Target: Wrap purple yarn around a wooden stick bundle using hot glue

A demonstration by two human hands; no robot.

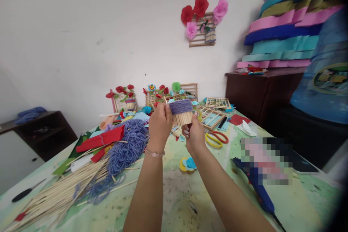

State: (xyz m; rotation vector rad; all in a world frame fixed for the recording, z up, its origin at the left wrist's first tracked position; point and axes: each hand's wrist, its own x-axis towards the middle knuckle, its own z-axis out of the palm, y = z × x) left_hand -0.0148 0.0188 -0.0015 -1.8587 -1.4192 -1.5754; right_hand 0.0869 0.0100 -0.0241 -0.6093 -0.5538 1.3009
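Observation:
Between my hands, above the table, is a small basket made of pale wooden sticks with purple yarn wound round its upper part. My left hand grips its left side, with the thumb up near the yarn. My right hand holds the lower right side, its fingers curled beneath. A thin stick end pokes up by my left thumb. Below, a blue and yellow paper flower lies on the table. To the right of my right hand are red and yellow scissors.
Purple yarn and many loose wooden sticks cover the left side, with red paper on top. A blue glue gun lies at right. Stick frames and flower-decorated pieces stand at the back. A craft knife or scissors rests far left.

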